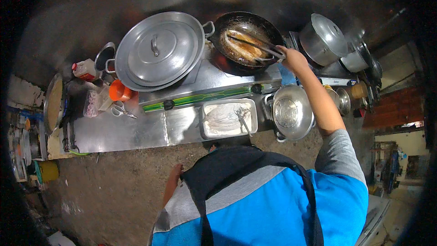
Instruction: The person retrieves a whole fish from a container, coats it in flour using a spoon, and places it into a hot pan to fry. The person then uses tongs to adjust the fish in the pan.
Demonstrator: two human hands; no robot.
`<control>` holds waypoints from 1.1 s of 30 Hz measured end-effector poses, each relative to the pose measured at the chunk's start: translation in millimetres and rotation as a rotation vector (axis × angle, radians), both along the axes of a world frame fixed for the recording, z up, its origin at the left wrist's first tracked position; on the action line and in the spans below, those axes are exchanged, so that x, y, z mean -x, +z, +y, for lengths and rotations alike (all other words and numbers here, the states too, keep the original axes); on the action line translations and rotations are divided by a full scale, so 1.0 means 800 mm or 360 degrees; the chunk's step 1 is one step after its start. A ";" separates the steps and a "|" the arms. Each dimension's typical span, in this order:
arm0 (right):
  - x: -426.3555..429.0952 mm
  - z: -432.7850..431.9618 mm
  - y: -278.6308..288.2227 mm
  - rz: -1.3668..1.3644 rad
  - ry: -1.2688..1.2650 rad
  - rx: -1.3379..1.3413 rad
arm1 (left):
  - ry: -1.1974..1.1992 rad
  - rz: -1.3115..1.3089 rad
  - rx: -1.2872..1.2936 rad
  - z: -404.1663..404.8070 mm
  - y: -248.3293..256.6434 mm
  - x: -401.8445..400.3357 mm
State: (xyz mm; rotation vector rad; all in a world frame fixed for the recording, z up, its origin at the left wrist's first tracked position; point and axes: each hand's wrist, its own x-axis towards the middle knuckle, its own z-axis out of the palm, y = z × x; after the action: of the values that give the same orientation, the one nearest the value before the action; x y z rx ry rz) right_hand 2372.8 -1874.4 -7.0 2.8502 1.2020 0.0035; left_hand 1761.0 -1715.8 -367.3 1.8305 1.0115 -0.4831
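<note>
My right hand (pixel 290 58) is closed around the handle end of metal tongs (pixel 254 44), whose far end reaches into a black wok (pixel 218 42) on the right burner. Food lies in bubbling oil (pixel 247 49) there, beneath the tongs; its kind is hard to tell. My left hand (pixel 177 171) hangs low beside the dark apron, partly cut off by the body, and nothing shows in it. In front of the gas stove (pixel 211 94) stands a rectangular tray of white powder (pixel 222 118), with a metal utensil (pixel 244 123) resting in it.
A large lidded aluminium pan (pixel 160 51) covers the left burner. Scissors (pixel 122 110), an orange container (pixel 119 91) and a red-capped jug (pixel 84 70) sit at left. To the right stand a metal pot (pixel 292 111) near my forearm and a lidded pot (pixel 322 41).
</note>
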 end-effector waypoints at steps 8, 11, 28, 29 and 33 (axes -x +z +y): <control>0.030 -0.013 -0.016 -0.0228 0.0000 0.0166 | -0.0088 -0.0014 -0.0030 0.014 -0.002 -0.012; 0.023 -0.010 -0.032 -0.0280 0.0019 0.0077 | -0.0100 -0.0018 -0.0040 0.015 -0.002 -0.012; -0.005 -0.043 -0.021 0.0655 -0.0558 -0.0097 | -0.0210 0.0024 -0.0108 -0.016 0.001 0.002; 0.000 -0.045 -0.013 0.0739 -0.0609 -0.0107 | -0.0218 0.0029 -0.0122 -0.020 0.002 0.003; -0.015 -0.079 -0.009 0.0443 -0.0479 -0.0110 | -0.0319 0.0017 -0.0180 -0.034 0.004 -0.010</control>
State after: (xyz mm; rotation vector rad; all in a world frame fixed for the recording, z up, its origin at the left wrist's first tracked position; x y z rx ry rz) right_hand 2384.6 -1938.0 -14.1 3.1412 0.8043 -0.3806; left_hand 1769.2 -1742.8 -364.3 2.0442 0.8820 -0.5659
